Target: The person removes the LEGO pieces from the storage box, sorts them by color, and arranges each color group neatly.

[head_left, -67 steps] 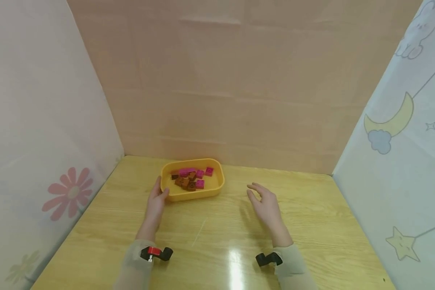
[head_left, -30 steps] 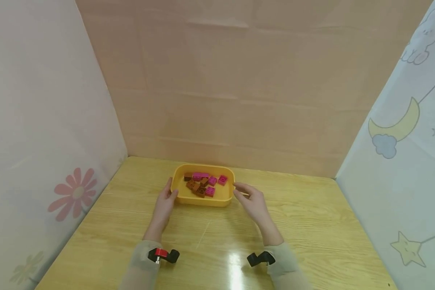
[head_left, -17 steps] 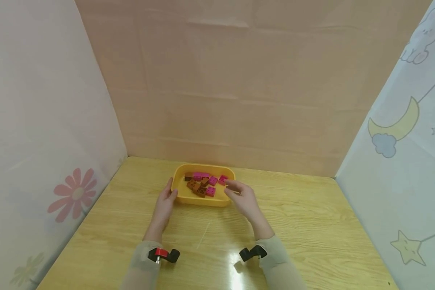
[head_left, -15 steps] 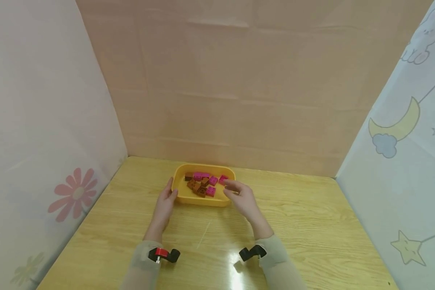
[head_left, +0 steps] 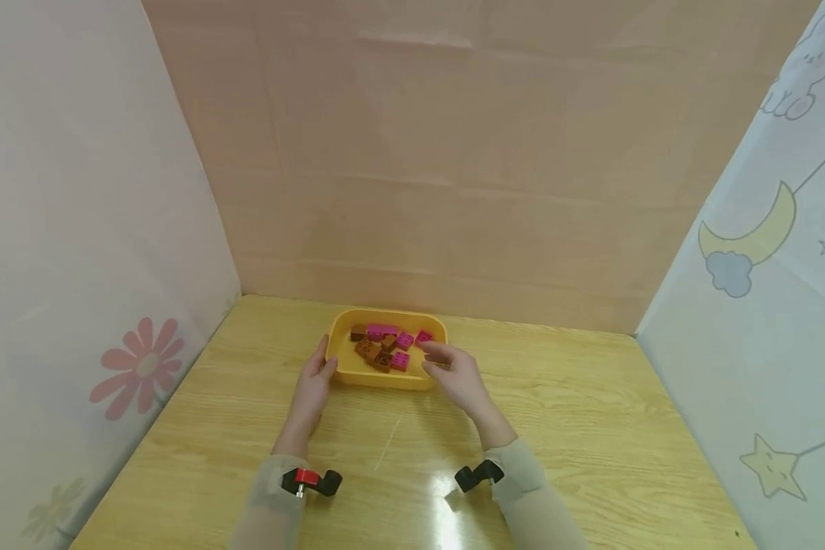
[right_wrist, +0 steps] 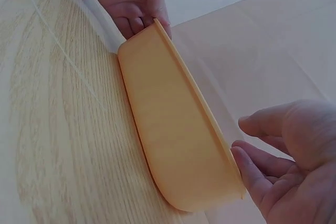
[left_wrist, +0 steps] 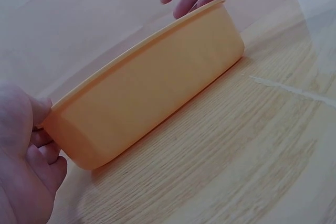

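A yellow plastic tray with rounded corners sits on the table, several pink toy bricks and brown toy bricks lying loose inside. My left hand grips its left end, thumb at the rim and fingers curled beneath it outside. Over the right end hovers my right hand, thumb and index finger apart, near the rightmost pink brick. Nothing shows between them. In the right wrist view its lower fingers are right at the rim. The tray's walls hide the bricks in both wrist views.
The wooden table ends at a beige backdrop. Patterned cloth walls stand at the left and right. Each sleeve carries a black wrist mount.
My right hand has come left from above the bare table to over the tray's right end. The tray, with my left hand on it, has shifted slightly right, then stayed put.
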Demonstrator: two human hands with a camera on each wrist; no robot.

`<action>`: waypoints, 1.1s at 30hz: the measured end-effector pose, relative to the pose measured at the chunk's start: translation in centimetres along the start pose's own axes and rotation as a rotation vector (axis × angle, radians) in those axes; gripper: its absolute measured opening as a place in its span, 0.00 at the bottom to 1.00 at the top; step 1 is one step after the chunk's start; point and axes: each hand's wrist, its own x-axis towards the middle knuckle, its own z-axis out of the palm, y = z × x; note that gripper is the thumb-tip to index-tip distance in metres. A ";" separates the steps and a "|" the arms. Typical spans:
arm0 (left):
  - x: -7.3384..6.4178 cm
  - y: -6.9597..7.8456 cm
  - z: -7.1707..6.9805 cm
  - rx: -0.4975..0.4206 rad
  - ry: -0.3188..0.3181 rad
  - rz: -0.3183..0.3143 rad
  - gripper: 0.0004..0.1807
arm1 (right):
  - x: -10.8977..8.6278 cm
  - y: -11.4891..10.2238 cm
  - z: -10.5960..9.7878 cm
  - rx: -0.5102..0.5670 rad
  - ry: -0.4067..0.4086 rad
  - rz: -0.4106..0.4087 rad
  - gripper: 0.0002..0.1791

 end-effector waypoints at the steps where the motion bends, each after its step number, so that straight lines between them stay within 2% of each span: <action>1: 0.0 0.0 0.0 0.002 0.000 -0.001 0.34 | 0.1 -0.1 0.0 -0.013 -0.008 0.001 0.21; 8: 0.0 0.3 0.1 0.005 0.001 -0.007 0.34 | 1.5 -0.8 0.1 -0.105 -0.075 -0.026 0.22; 13: 0.1 0.2 0.1 0.023 -0.003 -0.008 0.33 | 2.9 -1.0 0.5 -0.132 -0.133 -0.015 0.23; 19: -0.1 0.3 0.2 0.020 -0.012 -0.013 0.33 | 4.4 -0.5 1.2 -0.150 -0.160 -0.008 0.23; 23: -0.1 0.3 0.4 0.008 -0.013 0.002 0.33 | 4.8 0.0 1.6 -0.170 -0.173 -0.028 0.21; 28: 0.0 0.2 0.4 0.008 -0.007 -0.009 0.33 | 5.0 0.3 2.0 -0.283 -0.195 -0.059 0.20; 33: 0.1 0.2 0.2 0.021 0.002 -0.021 0.33 | 5.0 0.2 2.2 -0.349 -0.204 -0.067 0.20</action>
